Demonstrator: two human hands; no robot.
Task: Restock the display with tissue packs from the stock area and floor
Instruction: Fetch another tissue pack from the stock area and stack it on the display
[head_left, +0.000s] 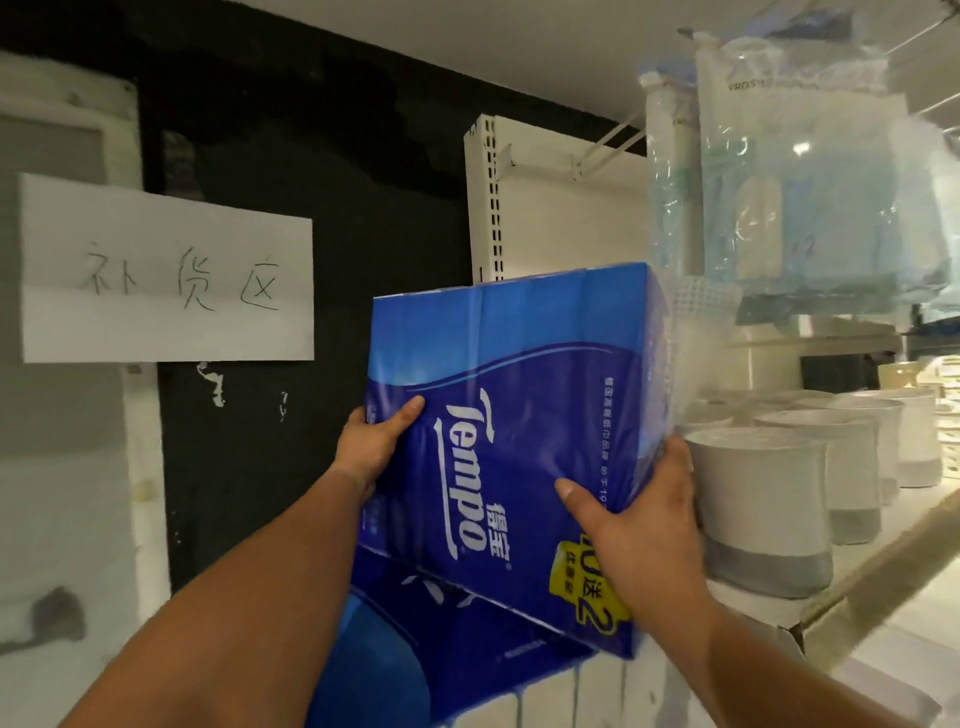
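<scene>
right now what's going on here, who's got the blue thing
A person is holding a large blue Tempo tissue pack up in the air with both bare hands. The left hand grips its left edge and the right hand grips its lower right corner. The pack is tilted, in front of a white shelf that carries white pots. More blue packs sit below it. A handwritten paper sign is stuck on the wall to the left.

Handwritten paper sign (167, 270) on wall; white/grey pots (763, 509) on rt shelf.
</scene>
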